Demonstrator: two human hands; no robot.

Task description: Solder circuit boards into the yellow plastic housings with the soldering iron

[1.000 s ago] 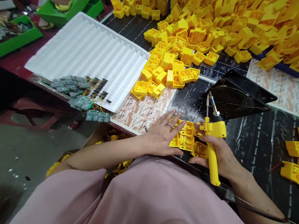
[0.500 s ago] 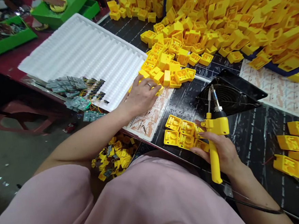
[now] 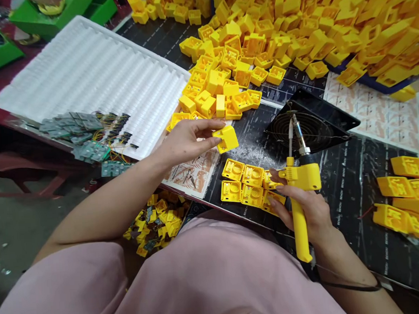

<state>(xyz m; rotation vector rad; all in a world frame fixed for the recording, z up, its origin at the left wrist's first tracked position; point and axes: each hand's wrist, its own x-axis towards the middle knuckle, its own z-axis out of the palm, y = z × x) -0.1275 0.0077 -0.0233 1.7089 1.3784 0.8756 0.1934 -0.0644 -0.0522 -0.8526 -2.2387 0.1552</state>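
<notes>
Between the thumb and fingers of my left hand [image 3: 185, 142] is a small yellow plastic housing [image 3: 229, 139], held above the table. My right hand [image 3: 308, 212] is wrapped round a yellow soldering gun [image 3: 300, 217], whose metal tip [image 3: 299, 129] points up and away from me. Fingers of that hand also reach to the open yellow housings [image 3: 251, 175] set out in two rows at the table edge; whether they touch them I cannot tell. Beyond my left hand lies a loose pile of yellow housings [image 3: 215, 82].
A black fan [image 3: 304, 126] sits behind the soldering tip. At left, a white ribbed foam tray [image 3: 92, 74] has circuit boards with wires [image 3: 90, 148] on its near corner. More yellow housings [image 3: 401, 186] stand at right, and a large heap [image 3: 329, 19] rises behind. Green bins [image 3: 52, 17] are at far left.
My left hand has come back from the pile towards me, bringing a yellow housing. My right hand still holds the soldering gun in nearly the same spot. The view has shifted slightly right.
</notes>
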